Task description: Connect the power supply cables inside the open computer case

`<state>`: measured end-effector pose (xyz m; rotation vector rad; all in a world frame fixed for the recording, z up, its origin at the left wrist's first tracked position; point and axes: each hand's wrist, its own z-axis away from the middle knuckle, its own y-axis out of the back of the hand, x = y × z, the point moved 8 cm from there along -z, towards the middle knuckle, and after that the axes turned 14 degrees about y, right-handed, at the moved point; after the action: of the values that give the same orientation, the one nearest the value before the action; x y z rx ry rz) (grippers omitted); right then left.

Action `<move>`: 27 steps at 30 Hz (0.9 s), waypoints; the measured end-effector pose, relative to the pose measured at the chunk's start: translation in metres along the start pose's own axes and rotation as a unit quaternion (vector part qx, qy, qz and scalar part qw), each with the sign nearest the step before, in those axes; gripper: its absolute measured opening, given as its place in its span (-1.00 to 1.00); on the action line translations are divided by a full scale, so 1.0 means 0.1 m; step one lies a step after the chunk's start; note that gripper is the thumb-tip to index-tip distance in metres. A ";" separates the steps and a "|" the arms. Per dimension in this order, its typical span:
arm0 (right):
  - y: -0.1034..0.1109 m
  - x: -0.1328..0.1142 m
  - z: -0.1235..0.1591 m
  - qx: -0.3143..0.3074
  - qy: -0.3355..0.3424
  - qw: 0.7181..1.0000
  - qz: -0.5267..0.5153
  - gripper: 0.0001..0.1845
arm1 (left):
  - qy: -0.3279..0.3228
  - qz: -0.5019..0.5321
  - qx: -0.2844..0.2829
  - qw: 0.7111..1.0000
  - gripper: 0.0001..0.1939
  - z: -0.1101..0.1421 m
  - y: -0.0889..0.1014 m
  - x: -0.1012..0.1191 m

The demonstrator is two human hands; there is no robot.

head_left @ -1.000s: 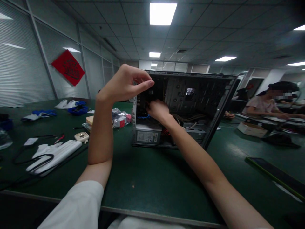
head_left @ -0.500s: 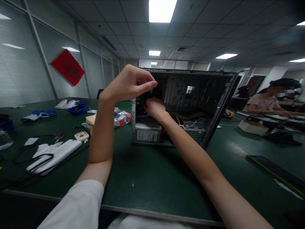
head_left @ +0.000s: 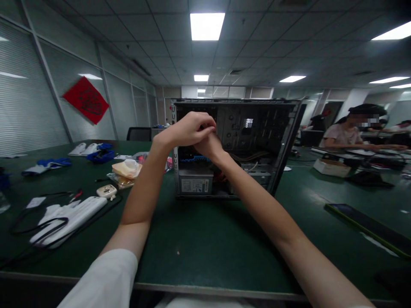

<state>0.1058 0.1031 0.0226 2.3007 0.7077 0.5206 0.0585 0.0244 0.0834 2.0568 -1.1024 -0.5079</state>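
An open computer case [head_left: 237, 101] stands on the green table [head_left: 192, 244], its inside facing me. My left hand [head_left: 189, 129] is in front of the case's upper left part, wrist bent, fingers curled with the thumb drawn close to them. Whatever it may pinch is too small or hidden. Just below and behind it, my right hand [head_left: 210, 147] reaches into the case; its fingers are hidden by the left hand and the dark interior. Beneath the hands sit a blue part [head_left: 194, 158] and a labelled power supply [head_left: 195, 184].
To the left lie a white power strip [head_left: 73, 220] with black cables, a beige gadget [head_left: 107, 192], bagged items [head_left: 126, 171] and blue-white gloves [head_left: 48, 166]. At right are a flat dark panel [head_left: 362, 222], a white box [head_left: 332, 167] and a seated person [head_left: 343, 134].
My left hand has come down toward the right hand and now overlaps it in view. The right hand stays inside the case. The camera view has shifted slightly.
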 end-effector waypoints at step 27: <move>1.06 0.29 0.56 -0.066 0.048 0.959 -0.271 -0.54 | 0.215 -0.190 -0.274 0.918 -0.74 0.12 -0.64 -0.51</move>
<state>0.1941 0.0274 0.0619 1.8553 1.2580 0.4031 0.0578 0.0852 0.0273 1.7493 -0.2508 -0.4534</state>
